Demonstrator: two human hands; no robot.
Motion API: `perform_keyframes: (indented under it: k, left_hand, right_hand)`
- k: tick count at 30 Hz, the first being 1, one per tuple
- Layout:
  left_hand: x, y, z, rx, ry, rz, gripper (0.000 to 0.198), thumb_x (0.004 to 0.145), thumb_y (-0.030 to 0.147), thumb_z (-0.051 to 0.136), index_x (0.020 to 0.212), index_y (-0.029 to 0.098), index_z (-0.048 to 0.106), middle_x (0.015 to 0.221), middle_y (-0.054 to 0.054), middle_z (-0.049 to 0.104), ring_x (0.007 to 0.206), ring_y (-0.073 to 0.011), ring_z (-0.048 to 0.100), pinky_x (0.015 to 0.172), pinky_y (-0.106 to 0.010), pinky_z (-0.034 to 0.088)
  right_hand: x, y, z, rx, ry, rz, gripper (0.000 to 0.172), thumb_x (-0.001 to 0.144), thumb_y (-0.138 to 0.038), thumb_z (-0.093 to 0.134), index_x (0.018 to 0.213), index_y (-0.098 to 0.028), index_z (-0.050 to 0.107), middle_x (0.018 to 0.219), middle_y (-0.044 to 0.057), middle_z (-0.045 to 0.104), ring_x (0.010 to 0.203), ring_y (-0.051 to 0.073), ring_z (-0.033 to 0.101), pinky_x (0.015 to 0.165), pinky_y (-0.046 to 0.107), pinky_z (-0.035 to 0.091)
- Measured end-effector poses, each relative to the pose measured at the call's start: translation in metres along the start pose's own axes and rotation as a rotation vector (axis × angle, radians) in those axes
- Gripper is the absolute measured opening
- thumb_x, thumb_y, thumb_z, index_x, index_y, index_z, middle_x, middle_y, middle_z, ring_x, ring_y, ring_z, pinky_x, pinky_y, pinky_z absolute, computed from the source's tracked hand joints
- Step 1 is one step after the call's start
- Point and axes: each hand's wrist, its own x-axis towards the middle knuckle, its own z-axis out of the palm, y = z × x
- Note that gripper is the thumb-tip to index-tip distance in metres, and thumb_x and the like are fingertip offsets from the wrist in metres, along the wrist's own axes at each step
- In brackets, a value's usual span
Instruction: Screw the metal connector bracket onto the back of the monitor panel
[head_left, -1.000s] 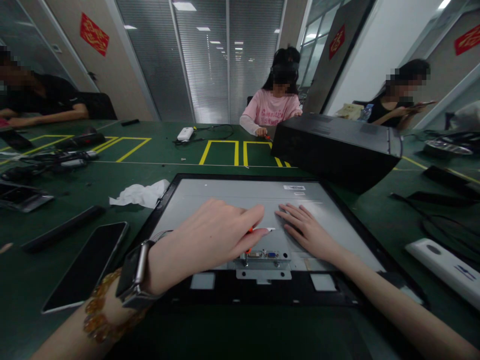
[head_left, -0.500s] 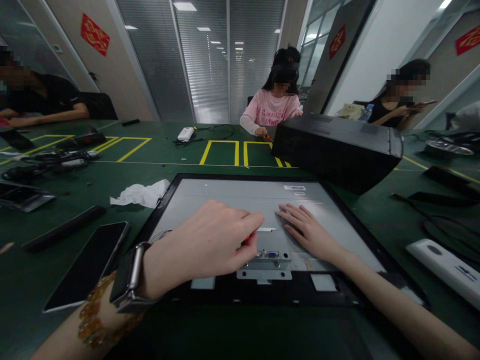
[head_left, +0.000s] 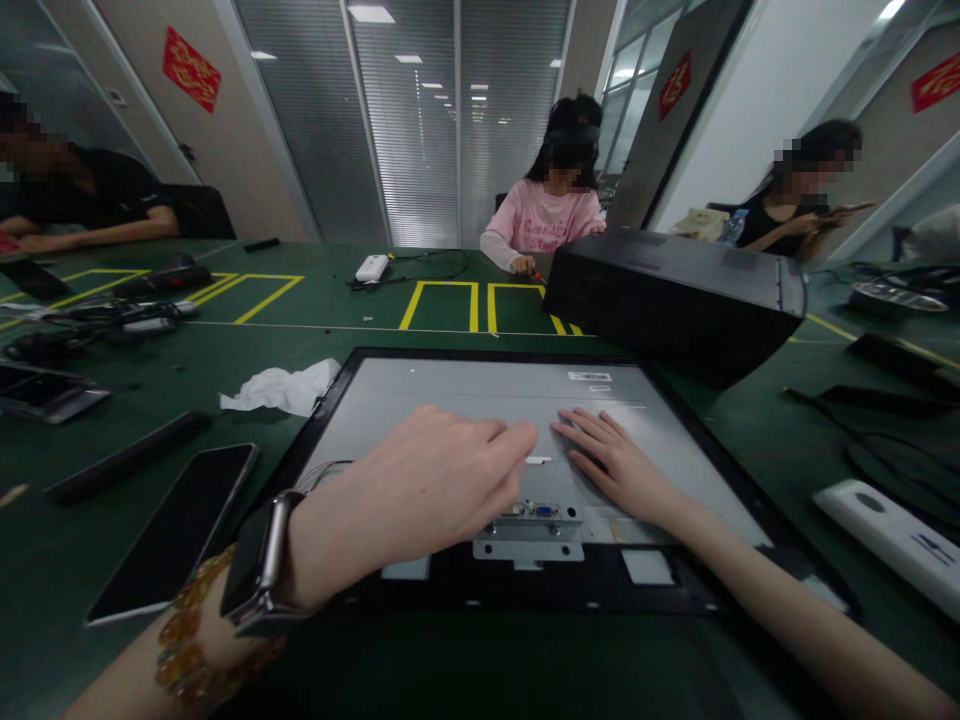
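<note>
My left hand (head_left: 442,480), with a watch (head_left: 259,560) and a bead bracelet (head_left: 191,640) on its wrist, is closed over the middle of an opened flat display panel (head_left: 465,385). Its fingers pinch a small red object, hidden now behind the hand; its kind cannot be told. Just below the fingertips is a metal bracket (head_left: 529,548) with a blue video port (head_left: 545,511). My right hand (head_left: 611,460) lies flat on the panel's grey back, fingers spread and holding nothing. The panel rests face down in a black frame (head_left: 525,590).
Left of the panel lie a phone (head_left: 176,530), a black bar (head_left: 131,455) and a crumpled tissue (head_left: 285,388). Behind it stands a large black casing (head_left: 675,300). A white device (head_left: 892,540) and cables are at right. Across the table (head_left: 337,300) sits a co-worker (head_left: 547,215); others sit at both sides.
My left hand has turned and shifted slightly right, and the red object that showed between its fingers is now out of sight. My right hand has stayed in place.
</note>
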Motion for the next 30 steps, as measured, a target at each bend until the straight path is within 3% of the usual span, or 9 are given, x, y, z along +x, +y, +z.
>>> perform_keyframes:
  k: [5,9,14,18,22,30]
  left_hand:
    - [-0.004,0.002,-0.005,-0.121,-0.001,0.011,0.013,0.087,0.017,0.04,0.096,0.019,0.05,0.086,0.0,0.059,0.061,-0.0153,0.05,0.056,-0.029,0.034]
    - [-0.004,0.004,-0.007,-0.128,-0.027,0.052,0.008,0.087,0.02,0.044,0.083,0.019,0.051,0.085,0.0,0.056,0.062,-0.0144,0.049,0.054,-0.029,0.032]
    - [-0.002,0.006,0.0,0.003,0.047,0.032,0.032,0.097,0.043,0.043,0.077,0.019,0.052,0.072,0.0,0.055,0.055,-0.0143,0.05,0.047,-0.027,0.023]
    - [0.0,0.008,0.004,0.057,0.048,0.028,0.023,0.098,0.031,0.042,0.082,0.019,0.053,0.066,0.001,0.058,0.05,-0.0131,0.051,0.046,-0.026,0.022]
    - [-0.002,0.01,-0.001,-0.003,0.033,0.04,0.008,0.09,0.019,0.044,0.093,0.019,0.051,0.084,0.0,0.061,0.054,-0.0128,0.05,0.047,-0.026,0.026]
    - [-0.005,0.012,-0.01,-0.074,-0.018,0.042,0.012,0.089,0.026,0.045,0.084,0.018,0.054,0.087,-0.001,0.056,0.058,-0.0121,0.049,0.049,-0.027,0.032]
  right_hand:
    - [0.0,-0.001,-0.001,0.002,0.004,0.004,0.044,0.097,-0.035,0.037,0.14,-0.027,0.043,0.147,0.006,0.044,0.137,0.025,0.035,0.112,0.056,0.025]
    - [0.001,0.0,0.0,0.007,0.008,0.001,0.044,0.098,-0.036,0.036,0.14,-0.029,0.042,0.147,0.006,0.044,0.138,0.025,0.035,0.112,0.056,0.025]
    - [0.0,0.002,0.002,0.007,0.016,-0.002,0.044,0.097,-0.035,0.037,0.141,-0.031,0.041,0.147,0.005,0.043,0.137,0.025,0.035,0.112,0.056,0.026]
    - [0.0,0.001,0.001,0.013,0.028,-0.011,0.045,0.097,-0.035,0.037,0.142,-0.031,0.04,0.147,0.005,0.044,0.137,0.025,0.036,0.111,0.057,0.027]
    - [0.0,-0.001,0.0,0.008,0.023,-0.002,0.044,0.097,-0.035,0.037,0.141,-0.03,0.042,0.146,0.006,0.045,0.137,0.025,0.036,0.111,0.057,0.027]
    - [0.0,-0.001,0.001,0.012,0.035,-0.001,0.045,0.097,-0.035,0.038,0.141,-0.03,0.041,0.146,0.005,0.045,0.137,0.025,0.037,0.111,0.057,0.026]
